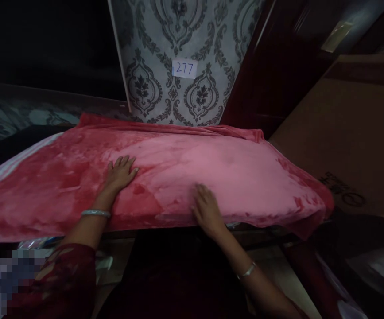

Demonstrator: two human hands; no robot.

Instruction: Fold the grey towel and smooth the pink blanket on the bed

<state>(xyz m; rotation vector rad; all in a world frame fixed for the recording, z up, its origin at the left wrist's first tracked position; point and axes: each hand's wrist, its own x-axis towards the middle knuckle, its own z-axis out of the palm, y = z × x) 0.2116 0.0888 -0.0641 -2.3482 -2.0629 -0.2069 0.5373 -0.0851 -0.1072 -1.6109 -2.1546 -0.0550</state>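
A large pink-red plush blanket [231, 173] lies spread over a raised surface across the middle of the view. My left hand [120, 172] rests flat on it, fingers spread, left of centre. My right hand [207, 208] lies palm down on the blanket near its front edge, slightly blurred. Neither hand grips the cloth. Each wrist wears a thin bangle, and a dark red patterned sleeve covers my left forearm.
A grey damask-patterned panel [145, 40] stands upright behind the blanket with a white label [184, 68] reading 277. A big brown cardboard box [354, 133] stands to the right. Dark wooden furniture [271, 75] is behind. Striped cloth [9, 166] shows at the left.
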